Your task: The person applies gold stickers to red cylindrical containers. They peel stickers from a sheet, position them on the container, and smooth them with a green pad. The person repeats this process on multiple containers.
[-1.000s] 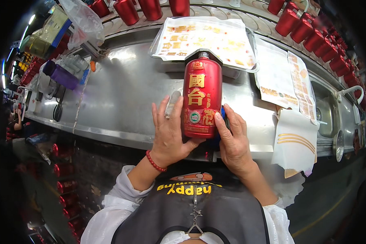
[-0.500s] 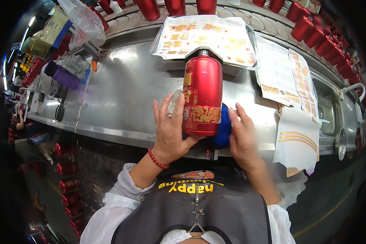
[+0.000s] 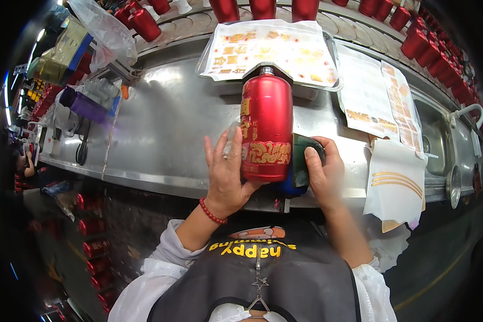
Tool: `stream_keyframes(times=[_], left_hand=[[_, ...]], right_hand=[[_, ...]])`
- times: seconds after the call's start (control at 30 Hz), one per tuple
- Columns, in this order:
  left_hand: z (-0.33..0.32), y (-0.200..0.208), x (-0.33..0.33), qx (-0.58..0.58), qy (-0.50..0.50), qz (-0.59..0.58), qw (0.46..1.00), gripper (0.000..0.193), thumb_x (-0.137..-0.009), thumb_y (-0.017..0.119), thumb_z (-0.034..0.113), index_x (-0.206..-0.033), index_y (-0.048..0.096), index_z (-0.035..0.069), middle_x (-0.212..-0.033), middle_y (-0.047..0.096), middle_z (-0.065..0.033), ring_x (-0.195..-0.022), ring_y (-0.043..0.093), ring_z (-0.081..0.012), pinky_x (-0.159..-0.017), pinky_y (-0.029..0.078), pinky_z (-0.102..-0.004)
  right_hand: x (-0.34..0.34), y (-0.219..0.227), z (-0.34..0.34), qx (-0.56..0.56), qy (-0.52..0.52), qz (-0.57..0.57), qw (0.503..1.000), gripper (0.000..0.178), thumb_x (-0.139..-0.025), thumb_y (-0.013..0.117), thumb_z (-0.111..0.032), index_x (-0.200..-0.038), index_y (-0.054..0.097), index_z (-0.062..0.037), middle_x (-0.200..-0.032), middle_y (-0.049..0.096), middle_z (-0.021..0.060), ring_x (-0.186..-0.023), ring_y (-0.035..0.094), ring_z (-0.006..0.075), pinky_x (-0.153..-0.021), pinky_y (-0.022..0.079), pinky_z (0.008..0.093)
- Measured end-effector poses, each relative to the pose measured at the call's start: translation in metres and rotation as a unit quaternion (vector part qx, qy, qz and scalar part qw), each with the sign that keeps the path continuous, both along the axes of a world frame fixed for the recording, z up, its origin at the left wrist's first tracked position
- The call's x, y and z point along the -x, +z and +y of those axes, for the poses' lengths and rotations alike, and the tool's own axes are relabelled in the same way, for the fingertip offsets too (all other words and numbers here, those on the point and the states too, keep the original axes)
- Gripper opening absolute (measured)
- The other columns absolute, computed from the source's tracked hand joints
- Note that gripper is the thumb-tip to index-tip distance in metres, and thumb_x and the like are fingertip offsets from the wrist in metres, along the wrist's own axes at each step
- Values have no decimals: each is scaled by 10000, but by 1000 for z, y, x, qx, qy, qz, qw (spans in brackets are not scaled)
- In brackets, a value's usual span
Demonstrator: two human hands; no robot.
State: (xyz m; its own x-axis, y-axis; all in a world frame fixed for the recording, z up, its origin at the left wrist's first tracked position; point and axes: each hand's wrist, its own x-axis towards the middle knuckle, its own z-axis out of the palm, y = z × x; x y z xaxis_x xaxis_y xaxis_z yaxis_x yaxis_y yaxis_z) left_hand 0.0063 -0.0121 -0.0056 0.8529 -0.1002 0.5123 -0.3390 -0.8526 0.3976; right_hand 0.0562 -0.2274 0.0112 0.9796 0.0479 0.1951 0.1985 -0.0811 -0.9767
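A shiny red bottle (image 3: 271, 115) with gold lettering and a gold patterned band lies on its side, its neck pointing away from me in a dark angular holder (image 3: 243, 73). My left hand (image 3: 225, 169) cups the bottle's left side and base, with the thumb under the bottom end. Something pale and crumpled shows at its fingers, partly hidden. My right hand (image 3: 327, 172) grips a dark green scraper-like piece (image 3: 302, 155), its edge against the bottle's right side by the gold band. Below it shows a blue object (image 3: 294, 181), mostly covered.
Behind the bottle, a metal tray (image 3: 336, 80) bears a sheet of gold decals (image 3: 273, 51). More decal sheets (image 3: 367, 96) lie at the right, beside a sink (image 3: 440, 137). Scissors (image 3: 82, 145) and a purple bottle (image 3: 83, 104) are at the left. Red bottles (image 3: 263, 8) line a conveyor at the back.
My right hand was empty beside the bottle with fingers raised; it now holds the dark green scraper-like piece against the bottle's side. The left hand stays on the bottle. Red bottles at the back have shifted right.
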Motion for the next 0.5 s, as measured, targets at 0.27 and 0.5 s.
stream_keyframes(times=[0.27,0.5], left_hand=[[6,-3,2,26,-15,-10,999,1008,-839,762,492,-1551,307,-59,-1501,469,-240,-1392,400,-436,-1167,87,-692],[9,41,-2,-109,-35,-51,992,1004,-755,830,489,-1540,394,40,-1458,515,-177,-1400,403,-383,-1177,69,-687]], right_hand=[[-1,5,3,3,37,13,999,209,-992,632,-155,-1117,604,10,-862,677,79,-786,622,131,-718,524,288],[4,20,-11,-82,53,67,993,237,-1012,632,-177,-1149,584,10,-948,654,17,-838,580,70,-757,494,231]])
